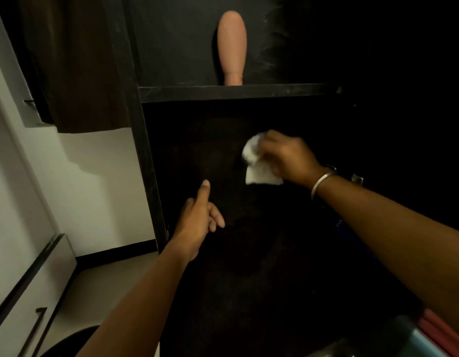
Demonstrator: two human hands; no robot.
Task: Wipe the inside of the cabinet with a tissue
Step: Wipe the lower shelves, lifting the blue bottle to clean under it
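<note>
A dark cabinet [146, 155] fills the middle of the view, its lower compartment almost black inside. My right hand [287, 155] reaches into that compartment and grips a crumpled white tissue [256, 163], which hangs partly below the fingers. A metal bangle sits on that wrist. My left hand [197, 217] hovers lower, near the cabinet's left front edge, thumb pointing up and the other fingers loosely curled, holding nothing.
A shelf board [223, 92] tops the compartment; on it stands a pale peach, bottle-shaped object [232, 47]. A dark curtain [76, 60] hangs at upper left. White drawers with black handles [37, 323] run down the left. Coloured items [434, 336] lie at bottom right.
</note>
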